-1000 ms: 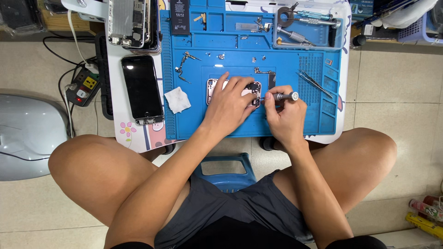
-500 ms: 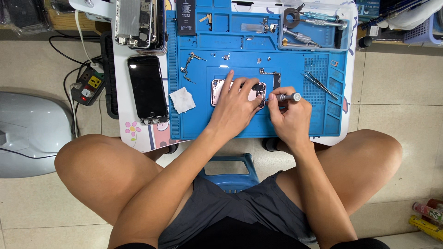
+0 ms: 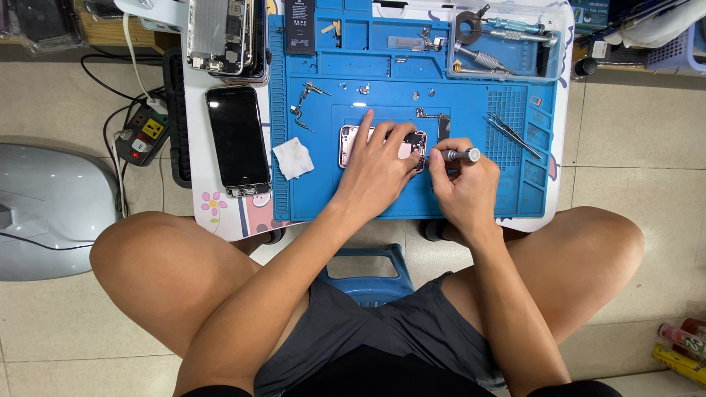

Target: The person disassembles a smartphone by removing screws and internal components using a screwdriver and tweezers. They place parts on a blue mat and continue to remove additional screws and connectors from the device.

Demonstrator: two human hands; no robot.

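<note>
The left hand [image 3: 379, 170] lay flat on the pink opened phone shell [image 3: 351, 144], pressing it down on the blue rubber work mat [image 3: 382, 202] near the middle of the small table; its fingers were spread, not closed round anything. The right hand [image 3: 462, 190] sat just beside it, at about 3 o'clock from the shell; its fingers were pinched tight round a thin grey metal screwdriver [image 3: 460, 154]. The screwdriver lay sideways, its long side running from 3 o'clock to 9 o'clock, and its tip met the right end of the shell; the tip itself was too small to see well. The shell's long side ran the same way, left to right; so the right hand was the nearer one to that end. A white crumpled wipe [image 3: 293, 158] lay at 9 o'clock from the shell; a black flat phone screen [image 3: 237, 138] lay further that way; thin metal tweezers [image 3: 511, 134] lay at 2 o'clock.
</note>
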